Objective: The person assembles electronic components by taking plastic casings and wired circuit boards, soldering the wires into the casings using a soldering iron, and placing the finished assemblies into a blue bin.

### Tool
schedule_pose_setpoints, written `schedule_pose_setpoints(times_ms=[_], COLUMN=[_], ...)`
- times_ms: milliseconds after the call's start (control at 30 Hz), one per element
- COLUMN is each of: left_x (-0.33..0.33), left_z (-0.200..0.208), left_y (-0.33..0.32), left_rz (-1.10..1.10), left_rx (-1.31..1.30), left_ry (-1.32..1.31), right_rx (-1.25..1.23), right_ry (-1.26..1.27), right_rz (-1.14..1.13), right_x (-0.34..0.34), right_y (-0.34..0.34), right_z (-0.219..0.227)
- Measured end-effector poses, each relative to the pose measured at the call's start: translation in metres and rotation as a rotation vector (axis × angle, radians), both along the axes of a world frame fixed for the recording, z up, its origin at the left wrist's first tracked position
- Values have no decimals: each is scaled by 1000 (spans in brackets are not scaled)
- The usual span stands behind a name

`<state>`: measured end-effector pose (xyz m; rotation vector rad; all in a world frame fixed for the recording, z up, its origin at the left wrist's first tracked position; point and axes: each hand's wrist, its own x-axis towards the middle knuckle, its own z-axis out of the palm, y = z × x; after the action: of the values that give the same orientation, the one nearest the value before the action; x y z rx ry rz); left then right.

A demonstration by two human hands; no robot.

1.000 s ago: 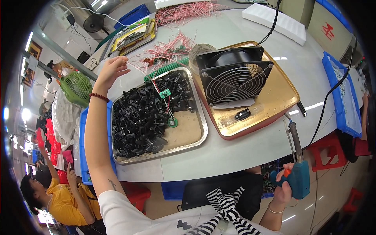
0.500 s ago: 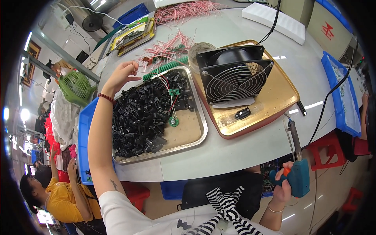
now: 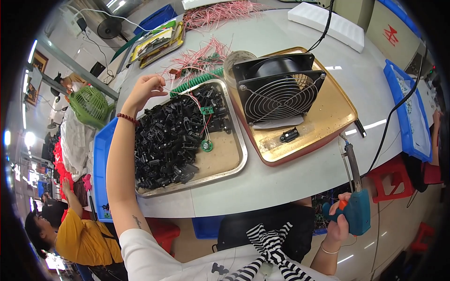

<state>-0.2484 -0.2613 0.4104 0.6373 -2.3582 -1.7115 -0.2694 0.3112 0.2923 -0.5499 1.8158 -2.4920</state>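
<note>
My left hand [image 3: 147, 90] is closed in a pinch above the far left part of a metal tray [image 3: 241, 161]. Thin red and white wires [image 3: 191, 96] run from near its fingertips to a small green circuit board [image 3: 206, 110]. From that board more wires lead down to a round green part [image 3: 206, 145] over the tray's bare patch. A heap of black plastic housings [image 3: 164, 140] fills much of the tray. At the lower right, my right hand [image 3: 339, 218] grips a teal soldering gun [image 3: 360, 210] with an orange trigger, its tip pointing up beside the table edge.
A square black fan [image 3: 281, 91] stands on a gold tray [image 3: 323, 136], with one black housing [image 3: 289, 135] in front. Pink wire bundles [image 3: 220, 16] lie at the back. A black cable [image 3: 393, 112] hangs on the right. A person in yellow [image 3: 82, 241] sits left.
My left hand has dropped very slightly, its fingers still pinched. The view has shifted a little. My right hand and the soldering gun look unchanged. The person in yellow has moved an arm.
</note>
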Motion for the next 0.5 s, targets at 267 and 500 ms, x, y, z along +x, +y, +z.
schedule_pose_setpoints(times_ms=[267, 500], left_x=[4, 6], left_z=[6, 8], left_y=[3, 4], left_rz=[-40, -28], left_rx=[-120, -135], left_ry=[-5, -8], right_rx=[-12, -4], right_ry=[-5, -11], right_rz=[-11, -18], right_x=[0, 1], right_y=[0, 1], right_z=[-1, -1])
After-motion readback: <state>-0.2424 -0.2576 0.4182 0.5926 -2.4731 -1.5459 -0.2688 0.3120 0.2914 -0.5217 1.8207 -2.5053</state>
